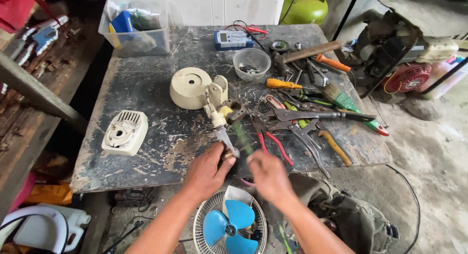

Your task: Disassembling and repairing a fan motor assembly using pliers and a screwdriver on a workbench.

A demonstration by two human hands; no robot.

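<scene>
Cream plastic in pieces, scattered around the round fan base at mid-table. Just in front of that base, toward the person: the fan's neck and motor assembly, stripped of its housing and lying at a slant. Left hand closed around the assembly's near end, thumb and fingers pinching a brownish metal part. Right hand curled narrowly on a green-handled tool, probably a screwdriver, blurred by motion and tipped toward the assembly.

Judging by the layout, well into a strip-down. Vented rear motor cover off and set down left of the base. Wire guard with the blue blade off too, lying on the floor below the near table edge, well in front of the base. Motor not yet apart from the neck, as far as can be told; no sign of reassembly.

Right of the base: a clear bowl of small dark parts, then a heap of hand tools with red-handled pliers, locking pliers, an orange screwdriver, a green brush and a hammer. Behind the base: a blue multimeter and a clear storage box.

Underneath it all, a dark, scarred and paint-worn table. Around it, a rough workshop: bare concrete floor far right of the base, a green gas cylinder behind, a white jug low at left.
</scene>
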